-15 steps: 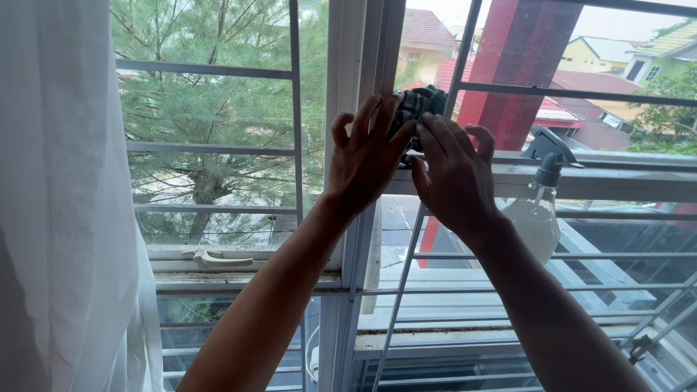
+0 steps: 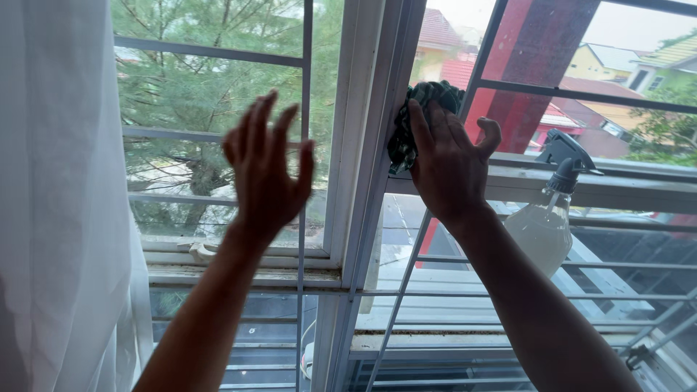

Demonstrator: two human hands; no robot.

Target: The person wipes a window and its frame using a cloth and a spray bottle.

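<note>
- Pressing a crumpled dark green cloth (image 2: 421, 116) against the white window frame (image 2: 370, 145), the right hand (image 2: 450, 163) grips it.
- Left hand (image 2: 267, 170) hovers open, empty, left of that frame.
- Risk: an elbow could topple the translucent plastic spray bottle (image 2: 544, 225) right of it.

Dark green cloth (image 2: 415, 116), bunched, pressed vs window frame (image 2: 370, 145).

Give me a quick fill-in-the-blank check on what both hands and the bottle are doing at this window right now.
1. The right hand presses a dark ____ against the white window frame.
2. The left hand is raised with fingers spread and holds ____.
3. The spray bottle hangs from a ____ rail to the right of the right hand.
4. A white ____ hangs along the left edge of the view.

Missing words: cloth; nothing; white; curtain
</note>
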